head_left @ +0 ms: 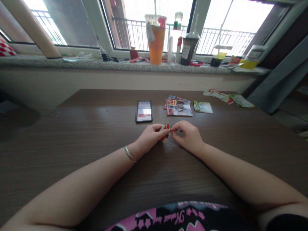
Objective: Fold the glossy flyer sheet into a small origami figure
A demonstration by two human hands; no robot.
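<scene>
In the head view my left hand [153,136] is closed around a small orange, red and cream piece [164,138]. Its kind is too small to make out, and the thumb covers part of it. My right hand [187,134] pinches thumb and forefinger together at the right edge of that piece. Whatever lies between those fingertips is too small to name. Both hands are held just above the brown table [101,141], close together. Beyond the left hand lies a phone [143,111] with a blurred screen.
A colourful printed booklet or packet [179,107] lies behind my right hand, beside a small green-and-white card stack [203,107]. More printed strips [221,96] lie at the back right. A tall orange drink cup [156,41] and a dark drink cup [189,48] stand on the windowsill.
</scene>
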